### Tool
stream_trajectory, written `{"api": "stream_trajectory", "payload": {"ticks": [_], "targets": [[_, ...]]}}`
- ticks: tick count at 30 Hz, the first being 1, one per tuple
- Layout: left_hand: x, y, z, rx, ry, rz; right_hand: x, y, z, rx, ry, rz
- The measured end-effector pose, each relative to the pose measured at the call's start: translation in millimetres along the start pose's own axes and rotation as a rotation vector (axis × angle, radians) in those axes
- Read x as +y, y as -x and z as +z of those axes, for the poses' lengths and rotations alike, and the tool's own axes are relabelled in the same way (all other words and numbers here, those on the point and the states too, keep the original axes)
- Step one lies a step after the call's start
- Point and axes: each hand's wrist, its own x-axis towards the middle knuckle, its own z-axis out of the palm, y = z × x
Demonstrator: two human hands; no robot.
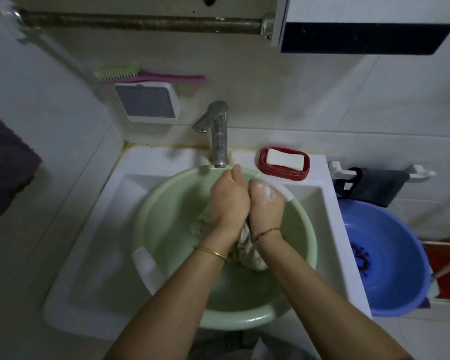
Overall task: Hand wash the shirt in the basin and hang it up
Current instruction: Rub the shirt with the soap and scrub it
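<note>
Shirt (247,249) is being bunched up mid-frame over the green basin (146,219), gripped tight by the curled fingers of both the left hand (227,201) and the soapy right hand (266,206). It's probably going to be soft, heavy, slippery; thick wads are best grabbed.

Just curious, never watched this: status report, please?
Left hand and right hand both gripping the pale bunched cloth shirt. Shirt over the round green plastic basin. Nothing in the way.
</note>
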Motion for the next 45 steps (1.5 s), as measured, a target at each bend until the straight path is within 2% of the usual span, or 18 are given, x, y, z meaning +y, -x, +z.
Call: {"api": "stream_trajectory", "payload": {"ticks": [3, 5, 8, 10, 12, 15, 18, 20, 22, 25, 27, 30, 32, 34, 36, 38, 41, 45], "targets": [[-4.5, 16.3, 2.1, -0.136, -0.049, 0.048, 0.7, -19.7, -2.5, -0.040, 0.109, 0.082], [-11.0, 16.6, -0.6, -0.178, -0.011, 0.025, -1.4, -30.6, -7.5, 0.015, 0.085, 0.138], [-25.7, -4.8, -9.4, -0.150, 0.233, -0.127, -1.7, -30.6, -16.8, -0.023, -0.214, 0.326], [-31.8, -5.2, -17.0, -0.259, 0.317, -0.166, -2.0, -31.5, -24.8, -0.087, -0.450, 0.504], [-37.1, 3.5, -23.1, -0.420, 0.291, -0.088, -6.2, -31.5, -32.4, -0.145, -0.599, 0.628], [-46.2, 15.2, -23.8, -0.655, 0.180, 0.054, -14.6, -29.8, -38.2, -0.181, -0.826, 0.696], [-50.1, 14.2, -17.8, -0.535, 0.131, 0.163, -23.3, -28.2, -41.2, -0.234, -0.946, 0.678], [-47.5, 8.8, -19.5, -0.474, 0.196, 0.143, -26.2, -31.4, -46.0, -0.311, -0.899, 0.639], [-45.7, 2.7, -22.4, -0.495, 0.325, 0.040, -28.8, -33.3, -54.2, -0.395, -0.569, 0.545], [-29.9, -5.1, -30.1, -0.468, 0.524, -0.111, -35.9, -32.8, -63.5, -0.429, 0.117, 0.208], [-15.1, -11.5, -35.0, -0.502, 0.544, -0.091, -39.9, -30.1, -64.9, -0.484, 0.273, -0.038], [4.1, -16.1, -37.4, -0.530, 0.536, -0.041, -42.2, -28.1, -61.3, -0.584, 0.169, -0.130], [5.8, -19.6, -34.8, -0.489, 0.495, -0.046, -40.6, -29.2, -56.8, -0.491, 0.163, -0.181], [-0.9, -21.8, -34.0, -0.526, 0.525, -0.047, -40.7, -28.0, -52.2, -0.344, 0.153, -0.207], [-12.1, -23.0, -36.7, -0.607, 0.471, -0.032, -40.5, -26.4, -48.5, -0.275, 0.049, -0.134], [-26.3, -19.6, -36.8, -0.684, 0.215, -0.006, -39.5, -26.3, -48.0, -0.245, -0.028, -0.043], [-50.5, -15.3, -26.2, -0.647, -0.102, 0.106, -42.0, -27.0, -50.0, -0.208, -0.085, 0.047], [-58.4, -28.1, -37.1, -0.583, -0.095, 0.096, -40.9, -33.7, -59.4, -0.113, -0.067, 0.095]]}}
